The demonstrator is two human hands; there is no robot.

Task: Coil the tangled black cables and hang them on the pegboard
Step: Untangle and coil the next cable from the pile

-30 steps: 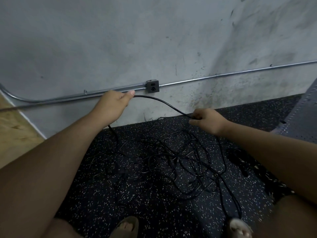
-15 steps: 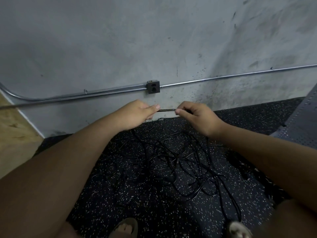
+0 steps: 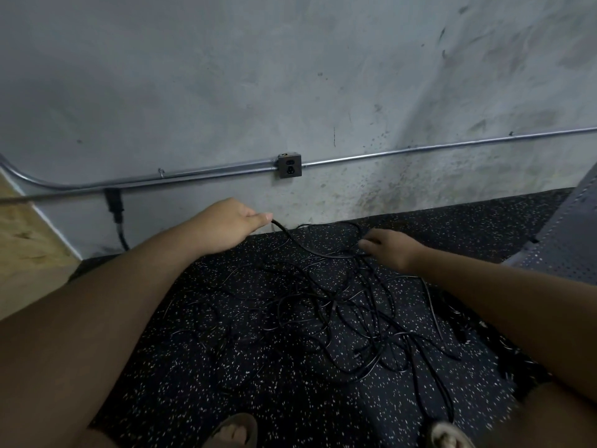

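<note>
Head view: a snarl of black cables sprawls over the speckled dark floor at the foot of a scuffed grey wall, between the person's two forearms. The left hand pinches one strand between thumb and fingers and holds its end clear of the floor. From there the strand drops and runs right into the heap.

The right hand, well apart from the left, is lowered onto the far edge of the tangle. On my feed it is smeared by motion, and I cannot tell whether it grips a loop or only touches it.

Loops cross over one another throughout the pile, and the right forearm covers its right-hand fringe. One line trails down toward the right foot; the left foot, in a sandal, sits just clear of the cables.

On the wall, a metal conduit runs level through a small outlet box above the left hand. Further left, a black plug with its cord hangs below the conduit, beside a wooden board. A perforated grey panel fills the right edge.
</note>
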